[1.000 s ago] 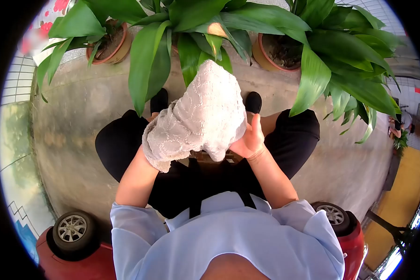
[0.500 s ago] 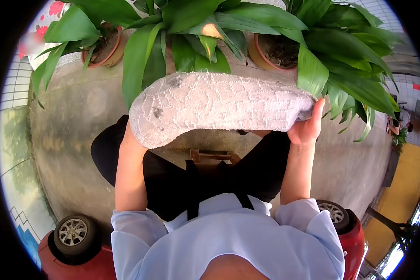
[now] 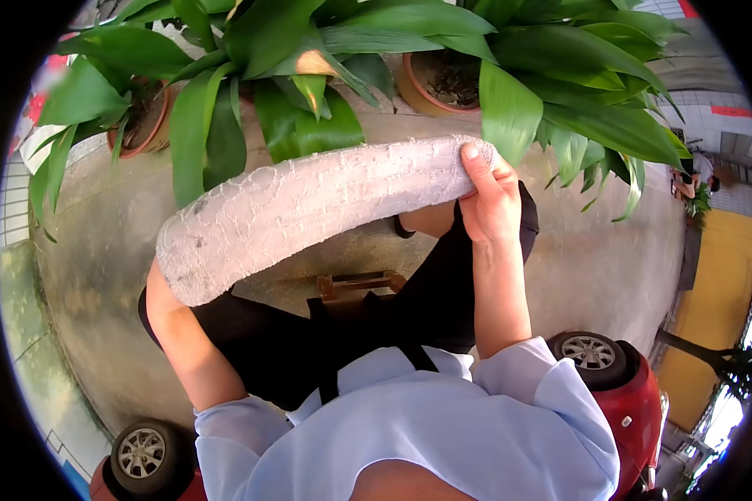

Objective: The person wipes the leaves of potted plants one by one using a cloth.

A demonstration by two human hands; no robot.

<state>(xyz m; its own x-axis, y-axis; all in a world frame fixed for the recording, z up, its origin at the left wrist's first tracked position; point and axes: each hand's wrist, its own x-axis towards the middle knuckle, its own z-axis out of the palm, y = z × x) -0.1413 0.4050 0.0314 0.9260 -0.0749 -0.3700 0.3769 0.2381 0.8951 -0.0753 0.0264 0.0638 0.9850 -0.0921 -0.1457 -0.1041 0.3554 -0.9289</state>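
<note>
Pale cloth (image 3: 309, 192) stretched before me, its long axis running from my left wrist (image 3: 165, 299) to my right hand (image 3: 491, 204), which pinched the far end, while cloth hid my left hand, whose grip I couldn't tell.

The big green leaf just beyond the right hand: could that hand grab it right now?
Probably not: the right hand is pinching the cloth, though nothing else seems to block the green leaf.

Below us we see a grey-brown concrete floor (image 3: 593, 259). Two round, reddish-brown plant pots (image 3: 418, 98) stand along its far edge; black-tyred, silver-spoked car wheels (image 3: 591, 352) rest by its near left and right corners.
</note>
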